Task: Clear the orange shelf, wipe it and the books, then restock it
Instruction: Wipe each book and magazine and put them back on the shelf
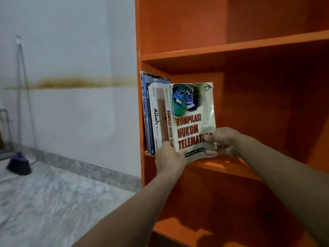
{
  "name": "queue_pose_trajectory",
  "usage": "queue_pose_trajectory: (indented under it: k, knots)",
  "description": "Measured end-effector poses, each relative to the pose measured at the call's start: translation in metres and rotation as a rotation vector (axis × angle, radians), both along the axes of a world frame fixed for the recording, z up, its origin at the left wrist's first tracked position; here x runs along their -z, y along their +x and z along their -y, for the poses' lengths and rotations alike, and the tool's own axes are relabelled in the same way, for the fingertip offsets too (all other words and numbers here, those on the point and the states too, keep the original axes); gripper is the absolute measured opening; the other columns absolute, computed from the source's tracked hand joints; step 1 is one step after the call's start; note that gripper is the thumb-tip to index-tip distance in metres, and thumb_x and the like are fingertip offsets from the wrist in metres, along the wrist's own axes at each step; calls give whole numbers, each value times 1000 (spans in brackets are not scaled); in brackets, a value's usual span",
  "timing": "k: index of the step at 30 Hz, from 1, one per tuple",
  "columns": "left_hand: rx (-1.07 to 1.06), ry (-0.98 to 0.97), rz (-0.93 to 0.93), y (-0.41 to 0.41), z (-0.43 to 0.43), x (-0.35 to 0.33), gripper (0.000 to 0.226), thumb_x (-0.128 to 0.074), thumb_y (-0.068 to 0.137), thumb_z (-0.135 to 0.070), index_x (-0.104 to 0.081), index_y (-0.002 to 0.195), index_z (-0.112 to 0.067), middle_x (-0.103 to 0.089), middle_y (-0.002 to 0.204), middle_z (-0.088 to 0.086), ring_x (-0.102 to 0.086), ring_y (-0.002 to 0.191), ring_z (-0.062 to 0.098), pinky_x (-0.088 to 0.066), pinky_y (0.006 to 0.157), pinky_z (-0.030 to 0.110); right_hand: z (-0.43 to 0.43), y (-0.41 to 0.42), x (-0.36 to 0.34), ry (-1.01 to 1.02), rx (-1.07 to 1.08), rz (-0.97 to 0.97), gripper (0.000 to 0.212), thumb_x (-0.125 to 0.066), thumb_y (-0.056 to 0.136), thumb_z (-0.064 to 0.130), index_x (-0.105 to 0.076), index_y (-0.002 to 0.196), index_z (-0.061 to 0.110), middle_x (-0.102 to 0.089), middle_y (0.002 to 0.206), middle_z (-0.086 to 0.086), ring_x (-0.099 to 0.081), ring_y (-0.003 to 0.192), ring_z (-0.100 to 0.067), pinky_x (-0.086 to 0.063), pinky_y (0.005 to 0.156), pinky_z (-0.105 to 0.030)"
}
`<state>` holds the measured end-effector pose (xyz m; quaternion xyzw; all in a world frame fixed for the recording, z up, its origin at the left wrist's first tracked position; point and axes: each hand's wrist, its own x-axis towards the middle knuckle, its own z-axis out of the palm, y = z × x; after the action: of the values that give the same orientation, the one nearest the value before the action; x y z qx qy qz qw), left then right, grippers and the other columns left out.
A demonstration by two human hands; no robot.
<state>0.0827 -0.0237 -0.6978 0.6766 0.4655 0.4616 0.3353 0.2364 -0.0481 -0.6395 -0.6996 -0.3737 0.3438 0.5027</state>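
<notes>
The orange shelf [231, 49] fills the right side of the head view. Several books [154, 111] stand upright against its left wall on the middle board. The outermost is a cream paperback [192, 118] titled "Kompilasi Hukum Telematika", tilted with its cover turned toward me. My left hand [169, 157] grips the bottom of its spine, fingers hidden behind the book. My right hand [222, 141] pinches the lower right corner of its cover.
The middle board [229, 165] to the right of the books is bare, as are the boards above and below. A white wall and marble floor [53, 202] lie to the left. A dark broom [18, 163] leans in the far left corner.
</notes>
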Motion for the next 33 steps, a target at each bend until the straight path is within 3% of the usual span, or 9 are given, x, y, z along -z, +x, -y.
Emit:
queue_pose_trajectory:
  k: [5, 11, 16, 19, 23, 28, 33]
  knots:
    - [-173, -65, 48, 15, -13, 0, 30, -68, 91, -28, -65, 118, -17, -69, 120, 0, -67, 104, 18, -45, 55, 14, -32, 14, 6, -5, -66, -6, 15, -59, 93, 12, -55, 106, 6, -66, 105, -17, -68, 90, -32, -61, 62, -39]
    - [-303, -56, -9, 28, -19, -1, 33, -70, 89, -33, -64, 117, -17, -68, 118, 1, -68, 105, 18, -36, 49, 12, -64, 14, 17, 80, -46, 39, 14, -61, 93, 14, -50, 97, 7, -62, 93, -12, -65, 90, -30, -59, 79, -47]
    - [-406, 32, -53, 36, -24, 6, 36, -76, 83, -31, -56, 109, -17, -66, 115, 3, -67, 107, 22, -46, 61, 20, -79, 9, 38, 183, 9, 1, 21, -66, 90, 12, -55, 108, 8, -67, 101, -11, -67, 86, -26, -58, 62, -36]
    - [-438, 94, -34, 33, -27, 10, 42, -80, 79, -29, -48, 104, -17, -62, 112, 3, -65, 105, 22, -55, 72, 26, -82, 6, 49, 264, 38, -39, 27, -70, 85, 8, -56, 108, 10, -67, 103, -10, -67, 93, -27, -59, 78, -43]
    - [-462, 181, -7, 23, -32, 15, 50, -83, 77, -24, -40, 103, -21, -48, 107, 0, -51, 100, 15, -57, 85, 33, -82, -3, 52, 319, 15, -61, 53, -70, 82, 5, -49, 129, 16, -64, 116, -9, -64, 104, -27, -57, 86, -45]
    - [-427, 145, -49, 23, -36, 15, 51, -81, 79, -19, -38, 106, -20, -54, 115, 5, -58, 109, 21, -56, 80, 30, -75, -6, 52, 277, -10, 61, 55, -68, 83, 5, -47, 132, 17, -62, 117, -8, -61, 107, -27, -56, 88, -44]
    - [-398, 102, -68, 22, -32, 15, 51, -81, 79, -19, -38, 108, -18, -56, 116, 6, -60, 109, 23, -57, 79, 31, -56, -3, 55, 189, 23, 362, 39, -61, 87, 6, -53, 123, 19, -60, 114, -1, -60, 105, -22, -55, 89, -40]
